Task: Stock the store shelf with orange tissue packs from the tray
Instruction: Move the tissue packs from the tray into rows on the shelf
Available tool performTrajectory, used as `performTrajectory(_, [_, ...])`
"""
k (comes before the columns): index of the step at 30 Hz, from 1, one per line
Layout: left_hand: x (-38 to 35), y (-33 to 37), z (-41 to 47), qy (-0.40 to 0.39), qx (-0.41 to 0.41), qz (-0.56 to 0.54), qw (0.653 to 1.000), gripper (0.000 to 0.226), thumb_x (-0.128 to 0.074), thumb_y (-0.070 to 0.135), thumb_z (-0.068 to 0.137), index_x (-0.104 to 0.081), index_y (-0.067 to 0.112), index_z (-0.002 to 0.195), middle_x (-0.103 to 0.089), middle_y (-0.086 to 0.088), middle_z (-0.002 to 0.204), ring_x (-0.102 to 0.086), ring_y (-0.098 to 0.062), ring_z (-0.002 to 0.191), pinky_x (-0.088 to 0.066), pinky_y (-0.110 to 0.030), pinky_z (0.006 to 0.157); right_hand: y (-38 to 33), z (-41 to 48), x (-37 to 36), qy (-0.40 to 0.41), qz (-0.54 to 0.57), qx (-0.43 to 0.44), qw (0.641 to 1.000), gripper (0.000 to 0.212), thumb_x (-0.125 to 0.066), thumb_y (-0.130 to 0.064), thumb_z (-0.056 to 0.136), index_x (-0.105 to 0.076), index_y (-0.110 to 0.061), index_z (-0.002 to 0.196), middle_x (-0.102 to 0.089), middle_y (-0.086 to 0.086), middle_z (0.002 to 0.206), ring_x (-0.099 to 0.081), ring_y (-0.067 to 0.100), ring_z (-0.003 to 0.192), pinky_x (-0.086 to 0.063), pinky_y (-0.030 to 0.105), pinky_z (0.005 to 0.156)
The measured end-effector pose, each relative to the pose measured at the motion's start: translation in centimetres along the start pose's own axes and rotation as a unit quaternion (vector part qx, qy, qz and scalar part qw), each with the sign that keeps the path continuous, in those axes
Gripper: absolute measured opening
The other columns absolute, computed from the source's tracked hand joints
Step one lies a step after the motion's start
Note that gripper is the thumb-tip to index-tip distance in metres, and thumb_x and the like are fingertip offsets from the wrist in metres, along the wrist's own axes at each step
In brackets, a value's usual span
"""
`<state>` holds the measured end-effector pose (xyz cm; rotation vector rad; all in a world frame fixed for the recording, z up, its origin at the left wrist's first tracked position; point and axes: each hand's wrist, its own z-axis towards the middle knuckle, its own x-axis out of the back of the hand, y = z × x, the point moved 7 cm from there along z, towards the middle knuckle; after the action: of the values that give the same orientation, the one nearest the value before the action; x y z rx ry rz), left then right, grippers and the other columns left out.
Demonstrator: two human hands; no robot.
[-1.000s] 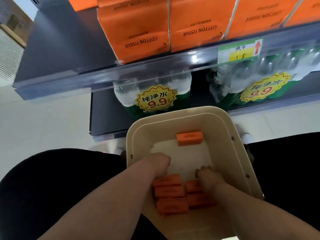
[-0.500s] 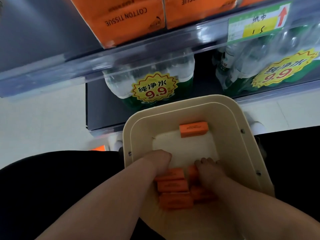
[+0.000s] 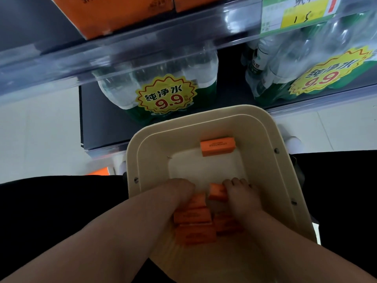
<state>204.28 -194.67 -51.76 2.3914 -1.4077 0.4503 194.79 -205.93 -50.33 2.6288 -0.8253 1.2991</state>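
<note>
A beige tray [image 3: 259, 127] sits on my lap below the shelf. Several small orange tissue packs [image 3: 192, 217] lie bunched at its near end, and one lone pack [image 3: 217, 146] lies at the far end. My left hand [image 3: 175, 190] reaches into the bunch, fingers curled down over a pack [image 3: 199, 200]. My right hand [image 3: 239, 194] grips another pack [image 3: 217, 192] and has tilted it up off the tray floor. Large orange tissue boxes [image 3: 114, 13] stand on the shelf above.
A clear shelf rail [image 3: 142, 45] with a price label [image 3: 295, 15] runs across the top. Shrink-wrapped water bottle packs [image 3: 163, 94] with yellow 9.9 stickers stand on the lower shelf behind the tray. Pale floor tiles lie to the left.
The view has dipped and closed in on the tray. My right hand has tipped one pack up out of the bunch; my left hand has pushed deeper among the packs.
</note>
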Motion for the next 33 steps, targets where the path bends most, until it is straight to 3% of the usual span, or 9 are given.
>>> performTrajectory(6, [-0.3,0.4,1.0,0.013,-0.014,-0.024,1.0,0.04,-0.057,0.025,0.092,-0.051,0.009,0.128,-0.052,-0.013,0.135,-0.051,-0.03,0.121,-0.041,-0.033,0.095,1.0,0.3,-0.6,-0.01,0.018,-0.038,0.999,0.036,-0.039,-0.016,0.094,-0.042,-0.026,0.128,-0.046,0.002,0.132,-0.041,0.023,0.124,-0.035,0.039,0.096])
performTrajectory(13, [0.0,-1.2,1.5,0.016,0.026,-0.051,0.998,0.063,-0.063,0.024,0.086,-0.034,0.006,0.138,-0.05,-0.017,0.135,-0.052,-0.032,0.121,-0.044,-0.034,0.095,0.8,0.7,-0.4,0.007,0.04,-0.046,0.998,0.037,-0.036,-0.015,0.095,-0.042,-0.027,0.129,-0.047,0.001,0.132,-0.041,0.023,0.124,-0.034,0.039,0.098])
performTrajectory(19, [0.5,-0.3,0.5,0.028,0.017,0.043,0.999,0.039,-0.056,0.02,0.092,-0.05,0.01,0.129,-0.053,-0.01,0.135,-0.052,-0.027,0.123,-0.043,-0.037,0.098,0.9,0.6,0.1,-0.001,0.048,-0.058,0.997,0.038,-0.038,-0.014,0.093,-0.043,-0.025,0.129,-0.047,0.003,0.132,-0.041,0.024,0.125,-0.034,0.039,0.099])
performTrajectory(24, [5.8,-0.7,-2.9,0.109,0.073,0.01,0.991,0.045,-0.066,0.023,0.084,-0.051,0.009,0.124,-0.057,-0.011,0.127,-0.055,-0.027,0.117,-0.045,-0.032,0.092,0.1,0.1,2.8,0.044,0.037,-0.055,0.997,0.038,-0.039,-0.014,0.092,-0.043,-0.025,0.128,-0.048,0.003,0.129,-0.044,0.024,0.122,-0.036,0.039,0.095])
performTrajectory(29, [10.2,-2.1,-8.3,0.205,0.121,-0.01,0.971,0.03,-0.061,0.034,0.083,-0.062,0.016,0.107,-0.065,-0.007,0.111,-0.062,-0.025,0.103,-0.049,-0.034,0.081,-1.4,-2.0,8.2,0.131,0.037,-0.048,0.99,0.038,-0.042,-0.014,0.089,-0.044,-0.025,0.125,-0.048,0.002,0.128,-0.042,0.024,0.122,-0.037,0.039,0.092])
performTrajectory(33, [12.6,-2.8,-14.3,0.301,0.154,-0.029,0.941,0.019,-0.063,0.031,0.079,-0.06,0.02,0.093,-0.066,-0.004,0.099,-0.063,-0.023,0.092,-0.049,-0.033,0.076,-2.9,-5.3,13.0,0.218,0.048,-0.024,0.975,0.04,-0.045,-0.016,0.088,-0.043,-0.026,0.127,-0.051,0.002,0.125,-0.044,0.025,0.118,-0.038,0.041,0.09])
